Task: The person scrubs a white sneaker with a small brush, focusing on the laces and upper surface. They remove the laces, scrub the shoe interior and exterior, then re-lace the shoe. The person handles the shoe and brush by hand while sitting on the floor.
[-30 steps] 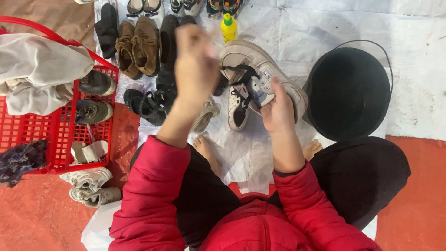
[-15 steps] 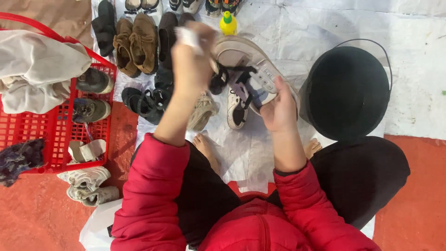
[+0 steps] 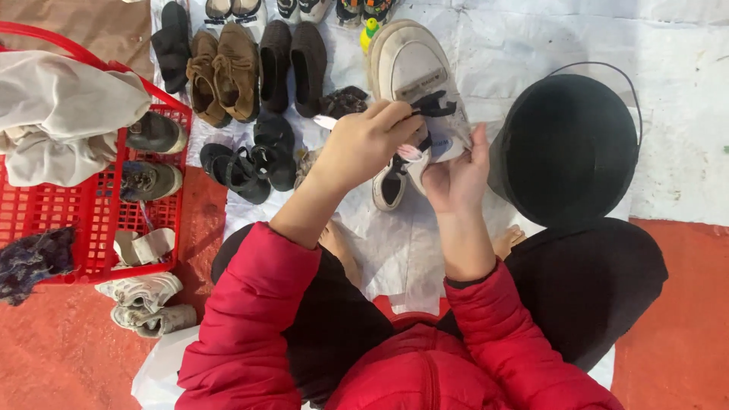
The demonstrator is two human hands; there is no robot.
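I hold a white sneaker (image 3: 414, 64) with black laces in front of me, toe pointing away. My right hand (image 3: 459, 175) grips its heel end from below. My left hand (image 3: 364, 144) is closed on a black lace (image 3: 433, 106) at the shoe's tongue; something pale pink shows under the fingers. A second small white shoe (image 3: 391, 186) lies on the white sheet (image 3: 402, 250) just beneath my hands. My sleeves are red.
A black bucket (image 3: 566, 148) stands to the right. Rows of shoes lie ahead: brown pair (image 3: 224, 76), black pair (image 3: 292, 64), black sandals (image 3: 243, 167). A red basket (image 3: 83, 220) at left holds shoes and cloth. Pale sneakers (image 3: 144, 304) lie on the red floor.
My left hand came down from above the shoe to the laces near the tongue. The sneaker turned toe-away and sits higher in view.
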